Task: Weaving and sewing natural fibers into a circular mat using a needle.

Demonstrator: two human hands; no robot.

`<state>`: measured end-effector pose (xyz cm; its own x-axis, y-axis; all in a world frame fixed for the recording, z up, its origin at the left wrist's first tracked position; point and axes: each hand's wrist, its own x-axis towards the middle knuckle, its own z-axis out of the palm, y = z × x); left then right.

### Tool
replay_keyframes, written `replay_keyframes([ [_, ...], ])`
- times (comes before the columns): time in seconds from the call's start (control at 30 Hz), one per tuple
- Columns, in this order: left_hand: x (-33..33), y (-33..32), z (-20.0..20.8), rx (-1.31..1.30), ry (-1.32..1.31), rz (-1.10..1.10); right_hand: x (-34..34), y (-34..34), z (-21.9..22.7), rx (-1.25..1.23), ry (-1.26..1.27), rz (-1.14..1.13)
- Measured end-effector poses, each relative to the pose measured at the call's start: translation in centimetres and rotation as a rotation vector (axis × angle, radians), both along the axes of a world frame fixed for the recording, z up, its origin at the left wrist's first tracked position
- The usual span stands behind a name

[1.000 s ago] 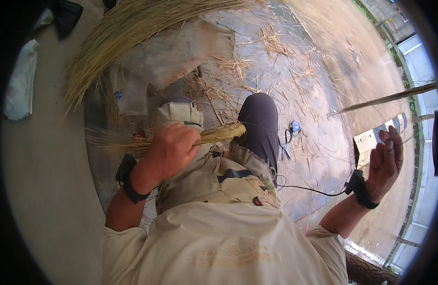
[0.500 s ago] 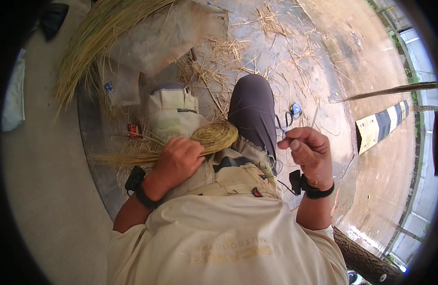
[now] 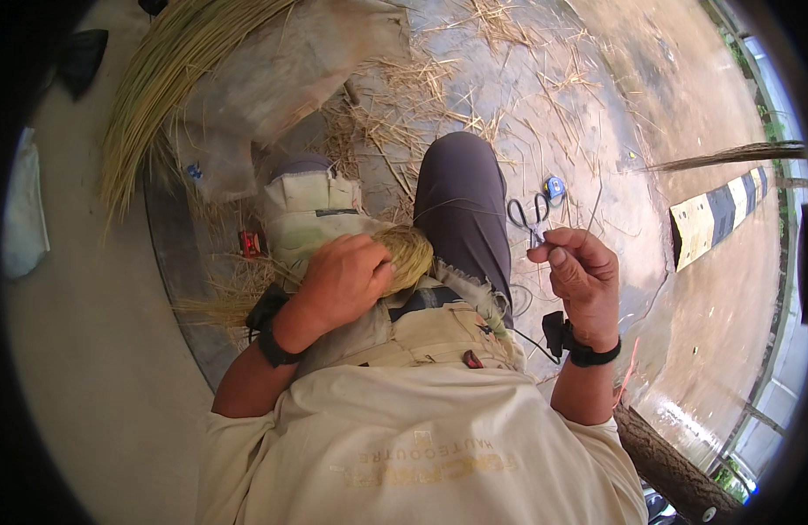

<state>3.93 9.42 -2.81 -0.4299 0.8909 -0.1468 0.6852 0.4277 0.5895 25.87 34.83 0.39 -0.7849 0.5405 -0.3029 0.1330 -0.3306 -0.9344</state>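
Note:
My left hand (image 3: pixel 347 278) curls over a small coil of yellowish straw (image 3: pixel 409 255) on my lap, its fingers covering much of the coil. Loose straw ends (image 3: pixel 213 308) stick out past my left wrist. Raised to the right of my knee, my right hand (image 3: pixel 583 269) has its thumb and forefinger pinched together. A thin, needle-like line (image 3: pixel 597 198) rises from behind these fingers; whether it is a needle or a stiff strand is unclear. A fine thread (image 3: pixel 461 202) crosses my dark trouser knee (image 3: pixel 461 171).
Black-handled scissors (image 3: pixel 530 215) and a blue tape measure (image 3: pixel 554 188) lie beyond my right hand. A red object (image 3: pixel 250 243) is left of my lap. Long straw (image 3: pixel 172 92) is bundled at upper left, with scraps (image 3: pixel 421 87) scattered ahead. A striped kerb block (image 3: pixel 717 214) stands right.
My left hand has shifted right and farther over the coil, which now appears tilted and more covered. My right hand stays pinched and sits slightly farther right in the picture.

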Motion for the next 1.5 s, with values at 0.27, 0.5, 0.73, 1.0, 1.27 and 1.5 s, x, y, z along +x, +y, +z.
replay_keyframes([
  [0.27,-0.4,0.7,-1.7,-0.009,-0.16,0.162,0.3,0.5,-1.0,-0.042,0.003,-0.038],
  [0.5,-2.6,2.8,-3.8,0.029,-0.062,0.097,0.0,0.5,-1.1,-0.019,0.031,-0.066],
  [0.73,-3.7,6.2,-4.2,-0.106,-0.448,0.022,-0.1,0.2,-1.2,-0.01,0.022,-0.077],
  [1.0,-4.0,6.0,-4.5,0.022,-0.707,0.232,0.1,0.5,-1.8,-0.037,0.02,-0.096],
  [1.27,-3.5,7.6,-4.0,-0.034,-0.76,0.207,-0.3,0.4,-1.5,-0.015,0.01,-0.118],
  [1.5,-5.2,7.5,-1.5,0.274,-0.916,0.354,0.7,2.1,-1.6,-0.012,0.074,-0.215],
])
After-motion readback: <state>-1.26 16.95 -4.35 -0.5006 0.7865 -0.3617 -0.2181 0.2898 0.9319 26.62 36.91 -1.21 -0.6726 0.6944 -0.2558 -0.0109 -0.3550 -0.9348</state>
